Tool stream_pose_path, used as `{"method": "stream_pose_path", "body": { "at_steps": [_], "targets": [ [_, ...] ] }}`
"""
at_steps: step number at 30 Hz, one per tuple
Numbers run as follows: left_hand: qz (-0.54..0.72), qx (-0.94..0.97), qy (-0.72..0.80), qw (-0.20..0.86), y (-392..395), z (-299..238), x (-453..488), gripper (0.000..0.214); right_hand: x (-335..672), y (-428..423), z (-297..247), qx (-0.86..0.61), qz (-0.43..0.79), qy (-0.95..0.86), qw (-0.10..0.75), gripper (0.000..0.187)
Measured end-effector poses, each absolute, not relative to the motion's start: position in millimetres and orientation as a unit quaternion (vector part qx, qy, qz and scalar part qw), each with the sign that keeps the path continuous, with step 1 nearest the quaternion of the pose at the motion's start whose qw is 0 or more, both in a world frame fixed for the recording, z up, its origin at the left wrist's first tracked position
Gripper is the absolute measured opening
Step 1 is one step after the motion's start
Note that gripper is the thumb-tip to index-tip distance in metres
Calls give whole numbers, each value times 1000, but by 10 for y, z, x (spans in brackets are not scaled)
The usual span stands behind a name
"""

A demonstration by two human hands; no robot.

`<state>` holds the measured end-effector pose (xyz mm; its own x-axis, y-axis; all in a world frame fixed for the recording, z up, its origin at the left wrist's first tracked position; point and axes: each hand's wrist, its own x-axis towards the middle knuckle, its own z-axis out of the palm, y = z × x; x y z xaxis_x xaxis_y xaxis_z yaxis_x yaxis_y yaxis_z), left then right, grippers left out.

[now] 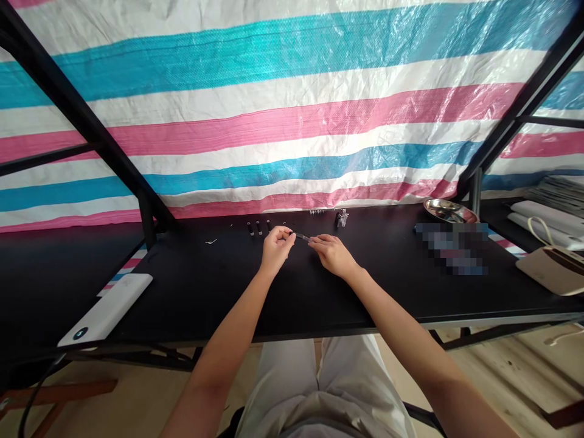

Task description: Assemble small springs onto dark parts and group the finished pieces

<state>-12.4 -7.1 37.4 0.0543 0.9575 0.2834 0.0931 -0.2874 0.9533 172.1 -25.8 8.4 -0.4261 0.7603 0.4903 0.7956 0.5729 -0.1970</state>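
Observation:
My left hand [276, 248] and my right hand [333, 254] meet over the middle of the black table [205, 292]. Both are pinched on the two ends of a small thin dark part [302, 236] held between them, just above the tabletop. The part is too small to name. Behind my left hand three small dark cylinders [258, 228] stand in a row. A small metal piece [340, 218] and a short row of tiny springs or pins [317, 212] lie further back, toward the right.
A white power bank [109, 310] lies at the table's left front edge. A metal dish [449, 211] stands at the back right, a beige bag [554, 267] at the far right. Black frame posts [146, 219] rise on both sides before a striped tarp [292, 121].

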Motion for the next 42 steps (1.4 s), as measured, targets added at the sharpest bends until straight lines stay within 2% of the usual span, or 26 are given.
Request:
{"method": "stream_pose_path", "body": {
  "at_steps": [5,13,21,28,33,42],
  "targets": [
    [530,611,441,389,-79,374,-118,27,1712,-264,93,-456,-29,-846,274,36],
    [529,568,435,457,-33,380,-131,29,1701,-300,141,-443,-28,-844,302,35],
    [491,589,435,471,-55,367,-127,31,1713,-321,172,-451,-13,-833,320,35],
    [485,607,426,463,-52,325,-105,32,1718,-312,159,-432,51,-811,391,34],
    [491,611,434,444,-57,320,-96,31,1732,-298,135,-488,85,-749,440,32],
    [474,632,429,438,-77,298,-80,30,1706,-317,121,-474,113,-757,436,32]
  ]
}}
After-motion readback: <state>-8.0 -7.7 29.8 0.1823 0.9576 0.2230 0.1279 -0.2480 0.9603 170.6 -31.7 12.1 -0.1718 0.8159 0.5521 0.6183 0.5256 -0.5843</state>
